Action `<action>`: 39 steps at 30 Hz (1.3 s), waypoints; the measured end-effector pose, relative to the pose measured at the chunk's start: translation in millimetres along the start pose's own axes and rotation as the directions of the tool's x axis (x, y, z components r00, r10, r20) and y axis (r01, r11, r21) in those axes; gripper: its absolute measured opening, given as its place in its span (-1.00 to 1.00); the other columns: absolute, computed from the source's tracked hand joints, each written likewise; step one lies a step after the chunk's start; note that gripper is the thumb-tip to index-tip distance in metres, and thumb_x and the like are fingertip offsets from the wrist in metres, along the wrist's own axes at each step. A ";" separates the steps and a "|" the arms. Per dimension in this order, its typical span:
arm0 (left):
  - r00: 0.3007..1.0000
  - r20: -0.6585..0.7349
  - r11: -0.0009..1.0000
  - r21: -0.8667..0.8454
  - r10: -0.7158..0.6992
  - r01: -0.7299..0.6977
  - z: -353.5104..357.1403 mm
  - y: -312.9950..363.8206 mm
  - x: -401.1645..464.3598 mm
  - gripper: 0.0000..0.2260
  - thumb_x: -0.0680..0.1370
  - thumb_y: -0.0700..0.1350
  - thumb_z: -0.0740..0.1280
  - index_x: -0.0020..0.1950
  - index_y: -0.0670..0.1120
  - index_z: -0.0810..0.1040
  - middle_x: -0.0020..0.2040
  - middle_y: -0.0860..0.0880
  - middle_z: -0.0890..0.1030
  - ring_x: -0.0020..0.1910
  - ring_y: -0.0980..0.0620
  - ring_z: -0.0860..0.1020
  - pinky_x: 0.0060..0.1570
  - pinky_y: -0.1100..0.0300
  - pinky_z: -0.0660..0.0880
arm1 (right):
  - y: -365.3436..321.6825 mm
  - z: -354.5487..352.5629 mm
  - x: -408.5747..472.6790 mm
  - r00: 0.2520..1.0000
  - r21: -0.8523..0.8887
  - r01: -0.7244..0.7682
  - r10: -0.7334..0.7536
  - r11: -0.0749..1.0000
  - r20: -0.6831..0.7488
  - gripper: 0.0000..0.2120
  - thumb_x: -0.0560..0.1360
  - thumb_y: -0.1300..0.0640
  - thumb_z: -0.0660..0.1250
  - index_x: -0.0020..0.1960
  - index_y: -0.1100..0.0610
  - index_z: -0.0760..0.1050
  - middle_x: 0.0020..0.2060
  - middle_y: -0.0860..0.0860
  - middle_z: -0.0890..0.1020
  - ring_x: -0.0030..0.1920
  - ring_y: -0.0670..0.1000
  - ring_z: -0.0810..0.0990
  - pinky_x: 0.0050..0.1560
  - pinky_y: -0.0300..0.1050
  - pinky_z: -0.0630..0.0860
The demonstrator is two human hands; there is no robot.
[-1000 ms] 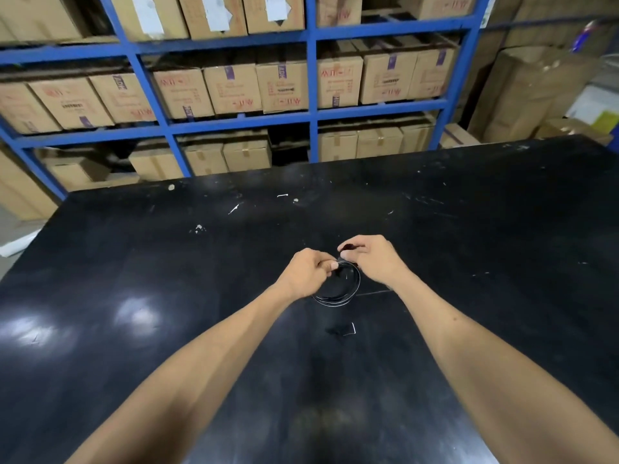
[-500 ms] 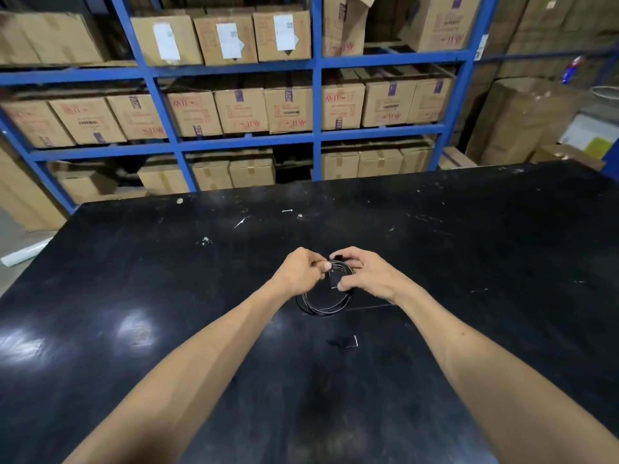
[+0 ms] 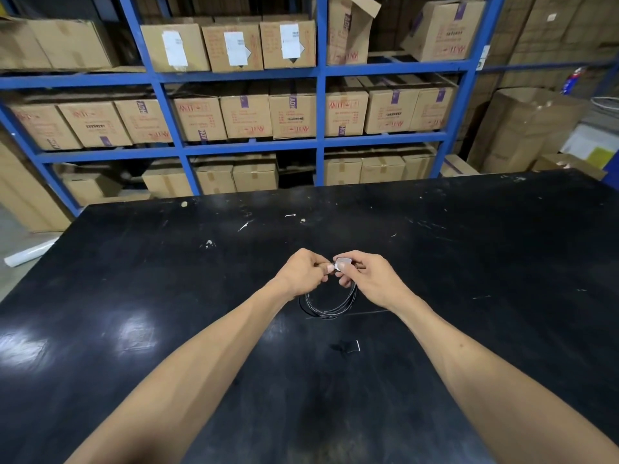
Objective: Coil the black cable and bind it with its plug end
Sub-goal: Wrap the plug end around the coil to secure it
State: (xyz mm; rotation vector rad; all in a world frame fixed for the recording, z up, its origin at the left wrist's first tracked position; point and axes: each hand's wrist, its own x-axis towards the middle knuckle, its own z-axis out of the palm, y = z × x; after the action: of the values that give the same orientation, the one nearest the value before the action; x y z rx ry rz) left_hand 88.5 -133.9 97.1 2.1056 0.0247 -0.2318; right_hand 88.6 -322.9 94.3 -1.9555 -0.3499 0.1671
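Note:
A thin black cable is wound into a small round coil of several loops that hangs below my two hands, just above the black table. My left hand pinches the top of the coil between thumb and fingers. My right hand grips the coil's top right side, and a small pale piece shows between its thumb and fingers. The two hands nearly touch. The plug end is hidden among the fingers.
A small dark scrap with a pale edge lies on the table nearer me. White flecks dot the far side of the table. Blue shelving packed with cardboard boxes stands behind the table. More boxes are stacked at the right.
The head camera has tilted up, so the hands sit lower relative to the shelves. The coil now hangs lower under the hands, and a pale piece has come into view at my right fingertips.

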 end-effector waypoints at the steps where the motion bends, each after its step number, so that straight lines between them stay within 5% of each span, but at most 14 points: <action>1: 1.000 -0.003 1.000 0.015 0.003 -0.003 0.3 0.6 0.0 -0.82 0.62 -0.08 0.35 -0.12 -0.06 0.70 -0.33 0.03 0.57 -0.35 0.02 0.42 -0.27 0.13 0.41 | -0.9 0.0 -0.5 1.000 -0.026 0.002 -0.002 1.000 -0.015 -0.83 0.61 0.10 0.39 0.01 -0.17 0.66 -0.17 0.02 0.77 -0.21 -0.07 0.74 -0.11 -0.19 0.63; 4: 1.000 0.008 0.995 0.098 0.022 -0.023 -0.5 0.2 -1.0 -0.83 0.61 -0.07 0.34 -0.12 -0.04 0.68 -0.33 0.04 0.58 -0.36 0.06 0.45 -0.22 0.17 0.43 | 0.0 -2.6 1.5 0.996 -0.141 -0.016 0.004 0.990 -0.084 -0.94 0.52 -0.04 0.48 -0.09 -0.16 0.74 -0.25 -0.07 0.75 -0.30 -0.14 0.64 -0.20 -0.15 0.55; 7: 0.998 0.044 0.990 0.135 0.035 -0.041 0.4 0.2 -4.7 -0.82 0.61 -0.07 0.35 -0.18 0.03 0.64 -0.33 0.05 0.58 -0.36 0.09 0.46 -0.19 0.18 0.45 | -2.4 -6.9 2.0 0.991 -0.239 -0.073 0.042 0.968 -0.130 -0.80 0.44 -0.20 0.48 -0.10 -0.10 0.75 -0.26 -0.11 0.73 -0.24 -0.07 0.60 -0.12 -0.03 0.55; 10: 0.997 0.071 0.998 0.036 0.043 -0.046 3.4 6.3 -7.1 -0.84 0.63 -0.11 0.33 -0.08 -0.10 0.68 -0.29 0.01 0.58 -0.33 0.06 0.46 -0.21 0.15 0.46 | -6.0 -2.8 0.5 0.979 -0.327 -0.121 0.058 0.937 -0.196 -0.90 0.51 -0.04 0.42 -0.06 -0.07 0.70 -0.19 -0.09 0.72 -0.11 0.03 0.66 -0.05 0.01 0.57; 13: 0.997 0.051 0.982 -0.183 0.064 -0.054 1.6 14.3 -7.8 -0.78 0.64 -0.21 0.30 0.27 -0.19 0.60 -0.20 -0.04 0.59 -0.29 0.11 0.50 -0.14 0.20 0.51 | -10.1 -2.6 1.0 0.948 -0.367 -0.190 0.072 0.911 -0.310 -0.85 0.56 0.14 0.30 0.05 0.01 0.62 -0.16 0.01 0.66 -0.11 0.14 0.62 -0.10 0.02 0.54; 16: 0.994 -0.019 0.979 -0.170 0.109 -0.111 -2.0 11.9 -7.3 -0.66 0.64 -0.21 0.30 0.42 -0.21 0.49 -0.18 0.00 0.59 -0.27 0.13 0.53 -0.09 0.34 0.48 | -11.5 -10.2 4.0 0.915 -0.339 -0.246 0.101 0.908 -0.392 -0.83 0.59 0.16 0.29 0.15 0.12 0.58 -0.09 0.06 0.64 -0.05 0.16 0.63 -0.06 0.06 0.57; 21: 0.980 -0.157 0.992 -0.005 0.125 -0.127 4.7 2.0 -4.0 -0.68 0.64 -0.28 0.23 0.38 -0.24 0.54 -0.24 0.01 0.58 -0.31 0.10 0.49 -0.15 0.21 0.54 | -9.6 -8.0 2.7 0.944 -0.217 -0.192 0.120 0.957 -0.309 -0.80 0.57 0.10 0.33 0.18 0.07 0.57 -0.02 -0.02 0.63 -0.02 0.02 0.60 -0.17 -0.17 0.46; 24: 0.979 -0.146 0.990 0.052 0.141 -0.135 4.8 0.8 -4.2 -0.72 0.62 -0.26 0.28 0.30 -0.20 0.62 -0.28 0.02 0.61 -0.38 0.18 0.48 -0.23 0.27 0.53 | -8.5 -11.3 0.1 0.989 -0.308 -0.079 0.036 0.948 -0.140 -0.67 0.52 0.09 0.38 0.28 -0.04 0.58 0.13 -0.08 0.60 0.12 -0.03 0.58 0.12 -0.08 0.52; 26: 0.980 -0.116 0.986 0.063 0.163 -0.156 4.8 2.7 -3.9 -0.74 0.61 -0.23 0.30 0.27 -0.18 0.64 -0.27 0.03 0.63 -0.39 0.22 0.50 -0.24 0.29 0.53 | -9.6 -13.3 0.0 0.998 -0.390 -0.061 0.047 0.919 -0.047 -0.74 0.55 0.00 0.39 0.22 -0.09 0.65 0.06 -0.07 0.67 0.05 0.00 0.62 0.09 0.00 0.58; 32: 0.988 -0.051 0.984 -0.095 0.149 -0.153 5.3 9.0 -10.9 -0.59 0.60 -0.17 0.38 0.45 -0.11 0.47 -0.11 -0.07 0.64 -0.17 0.04 0.57 -0.06 0.02 0.58 | -9.0 -12.8 -1.1 0.976 -0.405 -0.077 -0.014 0.911 -0.216 -0.81 0.63 0.15 0.30 -0.03 0.09 0.70 -0.31 0.12 0.67 -0.20 0.18 0.58 -0.18 0.00 0.50; 35: 0.995 -0.047 0.972 -0.213 0.093 -0.101 6.9 7.0 -12.3 -0.55 0.60 -0.23 0.37 0.49 -0.14 0.42 -0.17 -0.08 0.64 -0.25 0.15 0.58 -0.17 0.25 0.53 | -4.7 -13.1 -1.6 0.963 -0.425 -0.141 0.024 0.894 -0.270 -0.77 0.65 0.18 0.24 -0.12 0.17 0.60 -0.33 0.12 0.62 -0.22 0.21 0.54 -0.24 0.00 0.43; 39: 0.970 -0.242 0.994 -0.093 0.031 -0.054 4.0 8.9 -8.0 -0.67 0.58 -0.26 0.34 0.35 -0.15 0.59 -0.18 -0.17 0.72 -0.29 0.14 0.59 -0.21 0.39 0.49 | -9.4 -7.7 -3.5 0.985 -0.601 -0.129 0.029 0.789 -0.172 -0.77 0.68 0.07 0.21 0.19 0.05 0.63 -0.03 0.11 0.72 0.06 0.28 0.63 0.00 0.08 0.54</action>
State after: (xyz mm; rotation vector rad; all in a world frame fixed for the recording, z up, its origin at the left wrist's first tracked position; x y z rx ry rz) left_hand 81.0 -141.3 104.0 2.0222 0.1322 0.0505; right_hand 85.8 -327.3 105.8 -2.6149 -0.2313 -0.0592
